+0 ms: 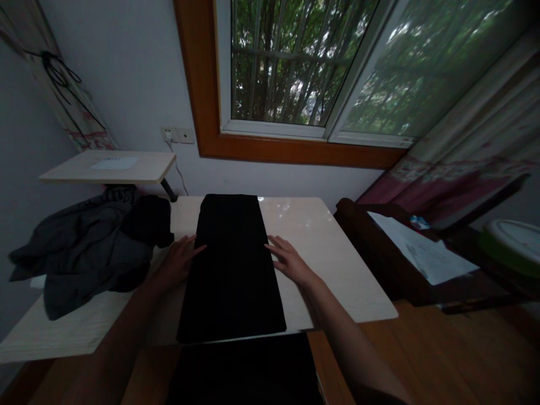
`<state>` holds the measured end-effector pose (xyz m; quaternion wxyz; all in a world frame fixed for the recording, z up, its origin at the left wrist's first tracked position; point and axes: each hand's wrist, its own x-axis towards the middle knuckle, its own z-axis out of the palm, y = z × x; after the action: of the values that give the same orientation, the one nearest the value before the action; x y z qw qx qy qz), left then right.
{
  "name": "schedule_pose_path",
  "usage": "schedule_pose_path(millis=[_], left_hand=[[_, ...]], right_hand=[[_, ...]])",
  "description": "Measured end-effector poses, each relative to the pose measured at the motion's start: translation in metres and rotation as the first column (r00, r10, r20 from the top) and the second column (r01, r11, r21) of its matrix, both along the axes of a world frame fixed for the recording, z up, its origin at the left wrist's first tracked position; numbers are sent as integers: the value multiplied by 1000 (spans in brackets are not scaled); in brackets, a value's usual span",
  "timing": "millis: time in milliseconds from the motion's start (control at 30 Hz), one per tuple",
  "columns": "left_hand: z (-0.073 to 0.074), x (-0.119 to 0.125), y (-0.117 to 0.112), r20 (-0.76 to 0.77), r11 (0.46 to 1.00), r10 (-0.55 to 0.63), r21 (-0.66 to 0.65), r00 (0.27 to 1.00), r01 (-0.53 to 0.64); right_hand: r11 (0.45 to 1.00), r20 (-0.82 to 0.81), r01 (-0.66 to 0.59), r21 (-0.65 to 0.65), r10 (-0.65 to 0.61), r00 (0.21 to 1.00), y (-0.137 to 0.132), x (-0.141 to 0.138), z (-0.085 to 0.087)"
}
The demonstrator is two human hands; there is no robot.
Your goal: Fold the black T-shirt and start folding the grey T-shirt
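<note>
A black garment [234, 270], folded into a long flat rectangle, lies on the light wooden table [337, 264] in front of me. What kind of garment it is, I cannot tell. At its left edge rests my left hand [180, 256], fingers spread, with a fingertip on the cloth. My right hand [289, 260] is at the opposite edge, its fingers stretched out and their tips touching the cloth's side. Neither hand grips anything.
Dark grey clothes [101, 247] lie heaped on the table's left side, partly under a small raised shelf [147, 166]. To the right, a dark wooden piece of furniture [379, 253] carries a paper sheet [422, 247]. A window [304, 67] is ahead.
</note>
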<state>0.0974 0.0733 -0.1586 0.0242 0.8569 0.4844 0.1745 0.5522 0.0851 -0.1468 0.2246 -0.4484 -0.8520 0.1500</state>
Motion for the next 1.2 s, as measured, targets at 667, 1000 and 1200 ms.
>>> schedule_pose_path(millis=[667,1000,1200], left_hand=[[11,7,-20,173,962,-216,-133,961,240],[6,-1,-29,222,964,-150,-182,963,192],[12,0,-42,247,958,-56,-261,967,122]], right_hand=[[967,-202,-222,-128,194,960,-23,-4,-4],[956,-305,-223,-189,158,939,-32,-3,4],[919,-437,-216,-330,54,898,-46,-3,28]])
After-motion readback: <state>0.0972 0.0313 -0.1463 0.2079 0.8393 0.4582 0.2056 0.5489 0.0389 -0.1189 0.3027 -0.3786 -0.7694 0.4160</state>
